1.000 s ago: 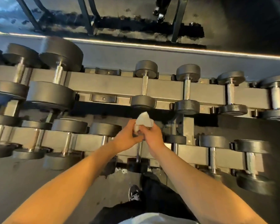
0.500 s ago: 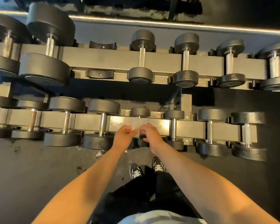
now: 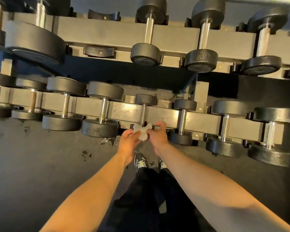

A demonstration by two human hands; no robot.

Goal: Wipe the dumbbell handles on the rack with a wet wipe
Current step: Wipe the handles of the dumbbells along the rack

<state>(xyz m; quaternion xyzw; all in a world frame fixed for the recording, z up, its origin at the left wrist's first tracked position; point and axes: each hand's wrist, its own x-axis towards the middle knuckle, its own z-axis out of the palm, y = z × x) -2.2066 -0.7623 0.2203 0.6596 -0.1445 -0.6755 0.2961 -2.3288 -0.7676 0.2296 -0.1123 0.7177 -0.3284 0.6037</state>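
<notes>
At centre frame both hands meet on a crumpled white wet wipe (image 3: pixel 143 132). The left hand (image 3: pixel 129 144) pinches its left side and the right hand (image 3: pixel 157 136) holds its right side, fingers curled on it. The wipe sits at the near end of the chrome handle (image 3: pixel 143 114) of a small dumbbell on the lower tier of the rack (image 3: pixel 164 114); whether it wraps the bar cannot be told. Judged step: starting this handle. Next move likely calls for closing the wipe round the bar and drawing it along toward the far head.
</notes>
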